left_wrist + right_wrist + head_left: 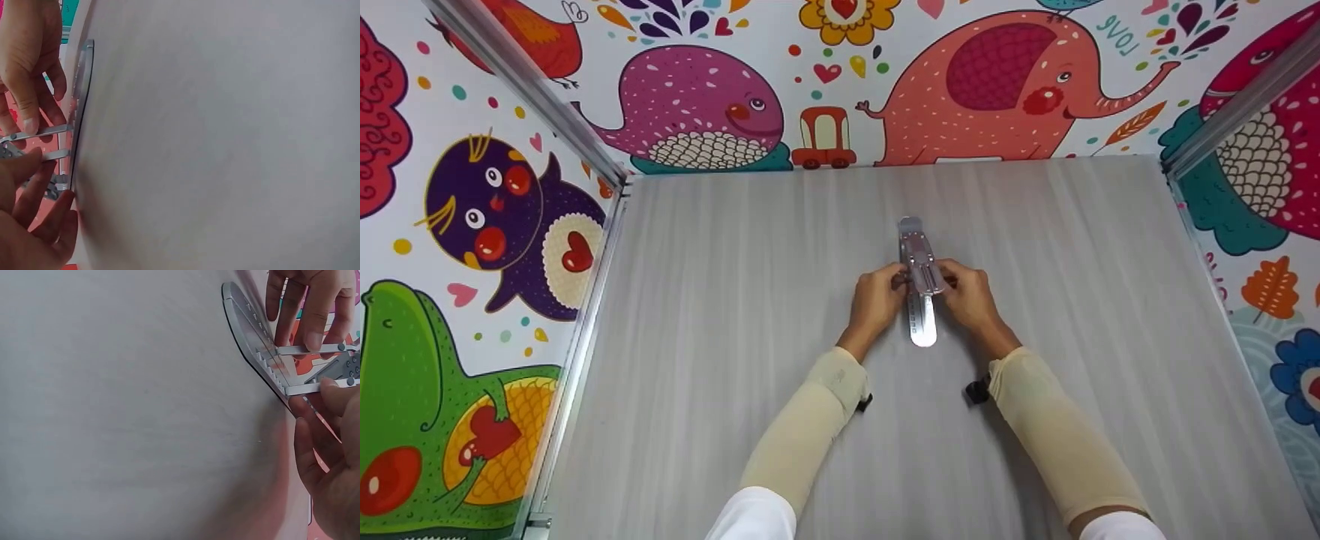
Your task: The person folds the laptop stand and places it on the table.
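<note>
Both forearms run in from 6 o'clock and converge toward 12, left hand [877, 298] and right hand [971, 297] side by side, fingers curled inward facing each other (beige sleeves to the wrists, pinching from 9 and 3).

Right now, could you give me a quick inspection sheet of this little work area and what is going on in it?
Surface: pale grey table with faint streaks.
Job's things: a flat metal ruler-like tool with a sliding clamp part lies at the middle of the table.
Clutter: nothing seen.
Hands: left hand and right hand pinch the tool's slider from either side.
Cables: nothing seen; small dark wrist units sit on the cream sleeves.
Surroundings: walls with bright cartoon animals, metal frame posts at the corners.
</note>
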The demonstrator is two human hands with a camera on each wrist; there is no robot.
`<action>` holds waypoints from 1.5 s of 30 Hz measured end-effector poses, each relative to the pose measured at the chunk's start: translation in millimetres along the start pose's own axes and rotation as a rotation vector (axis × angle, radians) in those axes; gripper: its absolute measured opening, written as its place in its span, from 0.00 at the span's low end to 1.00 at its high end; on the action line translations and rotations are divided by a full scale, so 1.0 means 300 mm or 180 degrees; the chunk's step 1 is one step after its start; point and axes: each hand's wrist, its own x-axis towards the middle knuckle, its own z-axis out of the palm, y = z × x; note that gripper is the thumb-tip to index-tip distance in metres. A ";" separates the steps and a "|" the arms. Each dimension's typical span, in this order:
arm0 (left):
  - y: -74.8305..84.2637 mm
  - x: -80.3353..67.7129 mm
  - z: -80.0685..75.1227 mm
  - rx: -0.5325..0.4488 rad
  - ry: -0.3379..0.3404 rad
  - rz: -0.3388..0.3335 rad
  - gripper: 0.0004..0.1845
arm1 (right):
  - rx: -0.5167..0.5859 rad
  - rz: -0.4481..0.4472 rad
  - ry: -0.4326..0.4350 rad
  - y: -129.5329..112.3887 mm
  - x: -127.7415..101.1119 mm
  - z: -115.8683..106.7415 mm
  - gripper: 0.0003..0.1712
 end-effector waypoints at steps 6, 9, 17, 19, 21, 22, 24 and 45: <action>-0.006 0.003 0.008 0.0142 0.0018 0.0001 0.10 | -0.0037 -0.0047 0.0043 0.006 0.002 0.007 0.12; -0.007 0.004 0.009 0.0220 0.0041 0.0036 0.09 | -0.0094 -0.0079 0.0057 0.007 0.001 0.009 0.12; -0.001 0.005 0.004 0.0307 0.0029 0.0131 0.07 | -0.0099 -0.0086 0.0097 0.004 -0.002 0.011 0.13; 0.001 0.005 0.001 0.0277 -0.0008 0.0135 0.07 | -0.0087 -0.0080 0.0090 0.005 -0.002 0.011 0.13; 0.002 0.007 -0.003 0.0250 -0.0037 0.0145 0.07 | -0.0092 -0.0099 0.0087 0.004 -0.001 0.010 0.13; 0.003 0.008 -0.005 0.0241 -0.0052 0.0152 0.06 | -0.0103 -0.0109 0.0088 0.004 -0.001 0.009 0.13; 0.005 0.012 -0.010 0.0220 -0.0073 0.0164 0.07 | -0.0116 -0.0148 0.0092 0.003 0.002 0.008 0.14; 0.017 0.038 -0.020 0.0233 -0.0103 0.0278 0.06 | -0.0292 -0.0093 -0.0105 -0.013 0.020 0.007 0.12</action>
